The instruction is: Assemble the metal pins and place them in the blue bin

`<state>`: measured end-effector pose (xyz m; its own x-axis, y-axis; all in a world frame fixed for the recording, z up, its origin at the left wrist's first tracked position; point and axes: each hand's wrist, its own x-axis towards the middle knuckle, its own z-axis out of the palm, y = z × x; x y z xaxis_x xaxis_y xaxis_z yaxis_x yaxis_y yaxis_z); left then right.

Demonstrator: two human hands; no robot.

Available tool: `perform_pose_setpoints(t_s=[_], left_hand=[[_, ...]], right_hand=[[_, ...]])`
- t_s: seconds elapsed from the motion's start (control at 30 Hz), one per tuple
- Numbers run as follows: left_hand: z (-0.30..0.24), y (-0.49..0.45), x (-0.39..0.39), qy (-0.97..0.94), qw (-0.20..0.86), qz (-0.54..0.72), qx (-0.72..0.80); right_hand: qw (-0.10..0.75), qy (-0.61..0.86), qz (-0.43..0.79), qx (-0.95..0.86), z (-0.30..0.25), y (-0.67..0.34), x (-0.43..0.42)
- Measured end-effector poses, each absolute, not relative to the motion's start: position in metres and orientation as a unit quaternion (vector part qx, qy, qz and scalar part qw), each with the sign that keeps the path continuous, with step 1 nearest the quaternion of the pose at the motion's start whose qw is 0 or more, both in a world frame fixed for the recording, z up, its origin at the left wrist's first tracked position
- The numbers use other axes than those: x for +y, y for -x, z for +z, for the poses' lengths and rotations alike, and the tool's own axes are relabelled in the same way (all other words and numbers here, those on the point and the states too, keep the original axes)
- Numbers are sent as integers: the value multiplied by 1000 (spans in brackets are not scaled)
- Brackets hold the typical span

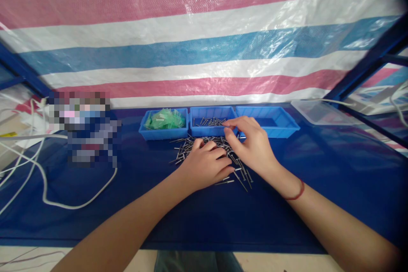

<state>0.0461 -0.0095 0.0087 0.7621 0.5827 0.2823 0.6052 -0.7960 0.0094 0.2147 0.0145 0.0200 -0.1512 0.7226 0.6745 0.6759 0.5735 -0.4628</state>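
A heap of thin metal pins (191,143) lies on the blue table (334,170) in front of three blue bins. My left hand (207,165) rests on the heap with its fingers curled; what they hold, if anything, is hidden. My right hand (251,144) reaches over the far side of the heap, thumb and forefinger pinched near the front rim of the middle bin (212,129), which holds several pins. The left bin (165,125) holds green plastic pieces. The right bin (270,122) looks bare inside. A red band circles my right wrist.
White cables (47,195) loop over the table's left part beside a blurred-out object (86,127). A clear plastic tray (318,110) sits at the back right. A striped tarpaulin (204,42) closes the back; blue frame bars (366,68) slant on both sides.
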Motion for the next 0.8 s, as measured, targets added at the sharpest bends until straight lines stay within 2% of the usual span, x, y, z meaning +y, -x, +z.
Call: perform_pose_setpoints(t_s=[0.17,0.37,0.53,0.8], left_hand=[[10,-46,-9,924,44,-130,-356],[12,-47,-11,903,-17,-147,-404],[12,-42,-7,857,-83,-223,-456],[20,-32,-1,783,-158,-362,-480]], right_hand=[[458,445,35,-769,21,-213,10],[460,430,46,-775,23,-211,7],[461,420,86,-777,23,-211,5],[414,385,159,-809,21,-208,2]])
